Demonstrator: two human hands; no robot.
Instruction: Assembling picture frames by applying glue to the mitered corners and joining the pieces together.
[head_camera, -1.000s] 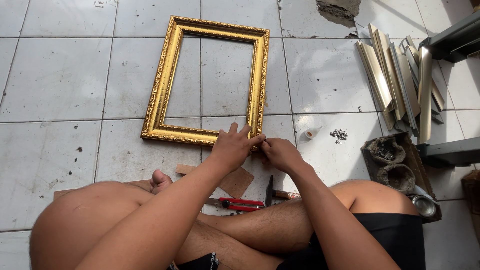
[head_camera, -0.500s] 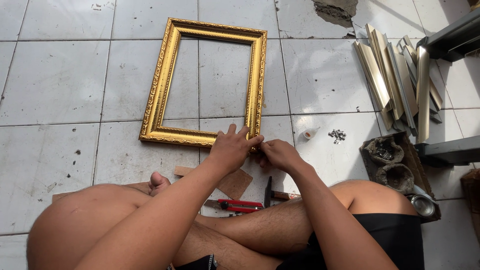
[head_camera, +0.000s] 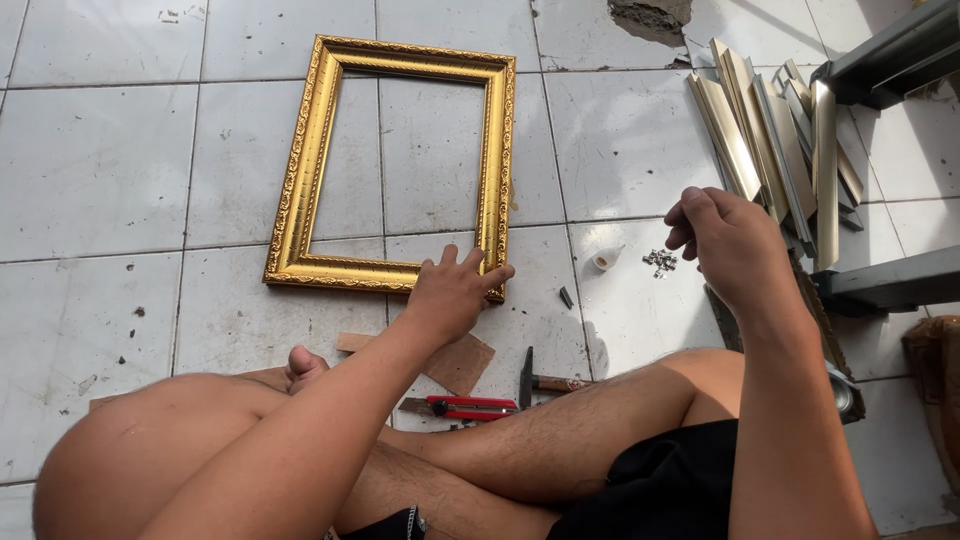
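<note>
Left hand (head_camera: 452, 292) flat, fingers spread, on ornate gold rectangular picture frame (head_camera: 305, 175) corner; right hand (head_camera: 728, 240) raised right of frame, grip pinched (contents indiscernible). Possible corner shift under uneven pressure.

hammer (head_camera: 540, 381), red cutter (head_camera: 468, 406), moulding strips (head_camera: 775, 150)

daylight was bright and even, stronger from the upper right, where it glared on the tile floor (head_camera: 640, 140). soft shadows lay under the legs. focus was sharp; edges bowed slightly.
</note>
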